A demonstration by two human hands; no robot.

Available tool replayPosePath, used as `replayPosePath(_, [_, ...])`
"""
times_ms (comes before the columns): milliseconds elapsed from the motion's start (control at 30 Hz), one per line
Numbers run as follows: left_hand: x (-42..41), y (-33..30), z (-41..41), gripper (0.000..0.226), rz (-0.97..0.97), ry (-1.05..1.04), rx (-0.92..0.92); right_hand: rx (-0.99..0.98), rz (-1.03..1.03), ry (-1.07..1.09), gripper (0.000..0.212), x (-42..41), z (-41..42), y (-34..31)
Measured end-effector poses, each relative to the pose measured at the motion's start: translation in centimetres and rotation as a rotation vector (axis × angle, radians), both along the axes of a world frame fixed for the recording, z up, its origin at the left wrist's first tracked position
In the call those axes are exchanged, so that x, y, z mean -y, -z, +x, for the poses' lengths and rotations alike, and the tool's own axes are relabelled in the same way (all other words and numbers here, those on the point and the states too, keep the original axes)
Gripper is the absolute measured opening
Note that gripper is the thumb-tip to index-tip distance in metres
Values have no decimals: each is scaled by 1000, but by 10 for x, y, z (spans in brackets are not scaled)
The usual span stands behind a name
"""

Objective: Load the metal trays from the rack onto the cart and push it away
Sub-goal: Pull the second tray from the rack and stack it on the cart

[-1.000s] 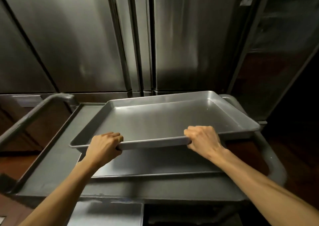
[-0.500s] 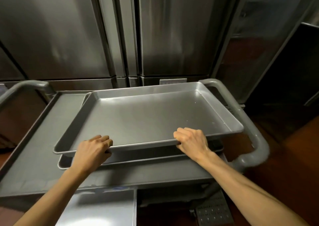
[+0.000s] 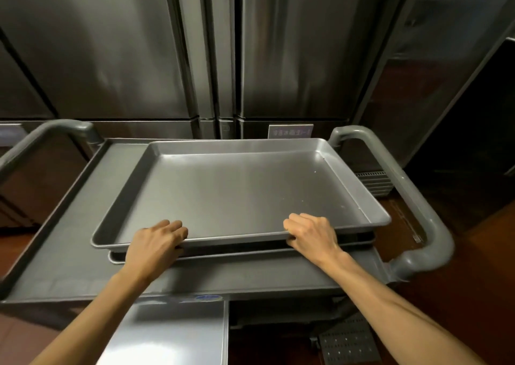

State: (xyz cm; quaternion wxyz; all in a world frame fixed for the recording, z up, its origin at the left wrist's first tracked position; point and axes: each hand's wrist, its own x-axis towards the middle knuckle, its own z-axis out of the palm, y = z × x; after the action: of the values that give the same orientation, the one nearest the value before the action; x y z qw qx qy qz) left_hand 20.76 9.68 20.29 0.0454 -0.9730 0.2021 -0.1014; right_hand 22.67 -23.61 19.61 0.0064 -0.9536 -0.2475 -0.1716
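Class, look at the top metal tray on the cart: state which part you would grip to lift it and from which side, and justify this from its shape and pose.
Grip the top tray by its near long rim, from the person's side, as the left hand and right hand do now. It lies flat on another tray, so only the rolled, overhanging rim gives fingers purchase, and a wide two-hand spacing should keep it level.

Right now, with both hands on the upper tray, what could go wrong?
1. The left hand and right hand curl around the near rim of the upper tray; fingers may get pinched against the lower tray.
2. It sits offset, so it might slide off when the cart rolls.
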Motion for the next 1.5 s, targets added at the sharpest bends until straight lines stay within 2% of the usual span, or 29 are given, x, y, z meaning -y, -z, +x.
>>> replayPosePath(133, [4,8,-4,42,26,40,-19,28,-17,-69,43,7,1,9])
replayPosePath(233, [1,8,0,40,-14,109,79,75,45,-100,48,6,2,11])
replayPosePath(300, [2,7,1,62,-79,98,115,100,76,-101,52,6,3,10])
replayPosePath(367, [5,11,1,70,-118,102,141,109,79,-100,54,6,1,11])
replayPosePath(467, [5,24,1,60,-112,119,86,82,85,-101,56,6,-4,17])
replayPosePath(633, [1,41,3,58,-138,123,47,4,109,-106,54,7,-5,28])
replayPosePath(800, [-1,52,3,54,-121,103,-3,-152,165,-126,41,11,-1,34])
replayPosePath(900, [2,59,0,46,-92,82,-39,-254,108,-78,37,11,-3,42])
replayPosePath(1000, [3,58,0,35,-95,44,-82,-264,65,-44,26,9,-4,45])
replayPosePath(1267, [-18,53,4,31,-78,39,-159,-297,97,-90,30,-14,-12,37])
replayPosePath(1433, [-30,46,-5,30,-144,-50,-104,-361,119,-92,25,-29,-14,42])
replayPosePath(1500, [-24,47,-16,36,-157,-88,-88,-390,141,-96,22,-28,-13,42])
